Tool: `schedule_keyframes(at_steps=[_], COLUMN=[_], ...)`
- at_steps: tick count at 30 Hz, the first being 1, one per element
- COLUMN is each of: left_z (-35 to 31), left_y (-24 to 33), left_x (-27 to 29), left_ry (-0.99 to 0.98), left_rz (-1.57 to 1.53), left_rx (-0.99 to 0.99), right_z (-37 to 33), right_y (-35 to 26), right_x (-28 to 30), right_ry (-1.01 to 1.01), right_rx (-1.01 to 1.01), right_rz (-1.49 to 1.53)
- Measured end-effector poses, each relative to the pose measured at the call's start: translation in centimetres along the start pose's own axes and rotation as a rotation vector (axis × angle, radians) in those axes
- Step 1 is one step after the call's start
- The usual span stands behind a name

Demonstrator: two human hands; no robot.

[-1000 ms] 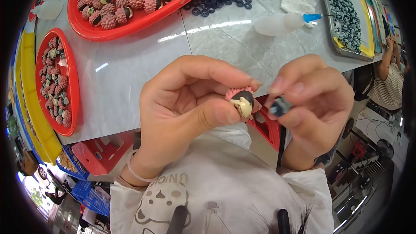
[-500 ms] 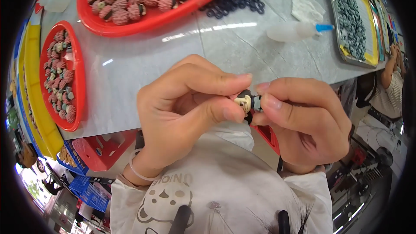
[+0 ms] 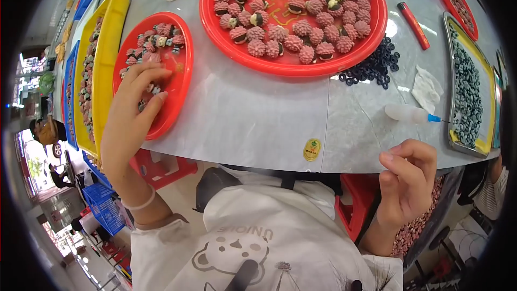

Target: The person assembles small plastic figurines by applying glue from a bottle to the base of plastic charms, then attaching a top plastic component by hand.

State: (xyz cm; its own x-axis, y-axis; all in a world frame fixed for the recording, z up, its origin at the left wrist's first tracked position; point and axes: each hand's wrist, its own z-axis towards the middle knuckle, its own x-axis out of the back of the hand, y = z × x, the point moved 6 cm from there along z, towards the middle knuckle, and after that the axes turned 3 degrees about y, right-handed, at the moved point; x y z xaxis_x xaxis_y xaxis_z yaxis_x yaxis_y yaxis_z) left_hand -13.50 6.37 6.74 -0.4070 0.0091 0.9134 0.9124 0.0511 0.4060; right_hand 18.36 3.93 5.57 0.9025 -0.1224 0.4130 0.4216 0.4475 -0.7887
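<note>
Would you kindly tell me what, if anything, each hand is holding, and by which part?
The left hand is at figurines in the smaller red tray; whether it grips one cannot be told. The right hand holds nothing visible.

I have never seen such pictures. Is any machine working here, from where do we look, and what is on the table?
There is no robot, only a person's two bare hands. We look down from a fisheye camera worn on the head, so straight edges bend near the rim.

The left hand reaches into a small red tray of figure parts; I cannot tell whether it holds one. The right hand is loosely curled near the table's edge, with nothing visible in it.

On the grey table stands a large red tray with knobbly pink pieces. Beside it lie dark blue rings; farther right are a white tissue, a blue-tipped squeeze bottle and a metal tray.
</note>
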Motion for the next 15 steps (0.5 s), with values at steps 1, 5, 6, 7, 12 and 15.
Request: schedule_keyframes(at_steps=[1,5,6,7,12,15], left_z=[0.4,2.8,3.8,4.9,8.3,8.5], left_y=[0.0,2.3,3.7,5.6,9.0,9.9], left_x=[0.2,1.5,1.6,0.7,-4.8,-5.7], left_ry=[0.004,0.162,0.221,0.192,0.049,0.055], left_rz=[0.003,0.108,0.072,-0.005,0.094,0.040], left_rx=[0.000,-0.105,-0.119,-0.268,-0.523,-0.667], right_z=[0.0,-0.1,-0.1,-0.1,0.1,0.0], right_y=[0.0,0.1,0.3,0.6,0.4,0.8], right_x=[0.0,0.0,0.4,0.6,1.3,2.4], right_ry=[0.002,0.050,0.086,0.086,0.086,0.100], right_rx=[0.003,0.000,-0.012,-0.010,-0.047,-0.026], right_rz=[0.004,-0.021,-0.027,-0.033,-0.011,-0.039])
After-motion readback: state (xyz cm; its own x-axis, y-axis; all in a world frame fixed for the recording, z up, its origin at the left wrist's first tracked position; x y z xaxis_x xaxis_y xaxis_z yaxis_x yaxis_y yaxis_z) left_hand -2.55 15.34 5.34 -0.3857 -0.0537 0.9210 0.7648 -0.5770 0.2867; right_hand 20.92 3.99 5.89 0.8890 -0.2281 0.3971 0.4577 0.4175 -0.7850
